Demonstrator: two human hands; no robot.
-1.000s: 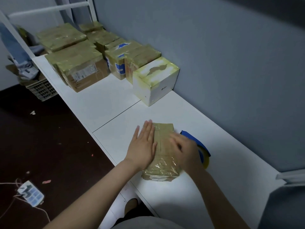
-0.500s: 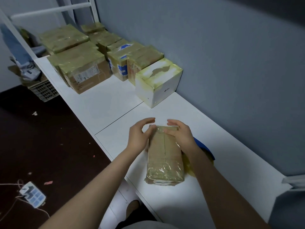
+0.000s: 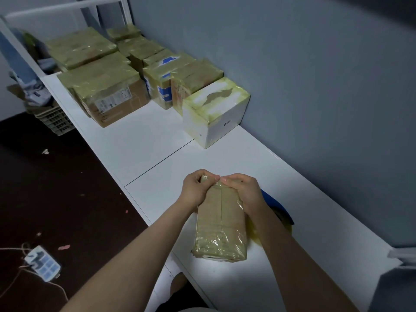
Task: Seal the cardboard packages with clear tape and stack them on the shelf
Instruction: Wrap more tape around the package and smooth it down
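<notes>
The flat brown tape-wrapped cardboard package (image 3: 220, 224) lies on the white shelf (image 3: 139, 140), long axis pointing away; left hand (image 3: 195, 190) and right hand (image 3: 244, 192) grip its far end, fingers curled, apparently pressing tape.

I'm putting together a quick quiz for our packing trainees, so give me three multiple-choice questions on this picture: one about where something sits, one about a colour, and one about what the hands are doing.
1. Where does the white box stand?
A) on the floor
B) on the white shelf, by the wall
C) on a chair

2. What colour is the tape dispenser behind the right forearm?
A) red
B) blue
C) black

3. How is the brown package handled?
A) it lies untouched
B) one palm presses it flat
C) both hands grip its far end

Answers: 1 B, it stands on the shelf beside the grey wall. 2 B, its blue body shows past the wrist. 3 C, the left hand and right hand curl their fingers round that end.
</notes>
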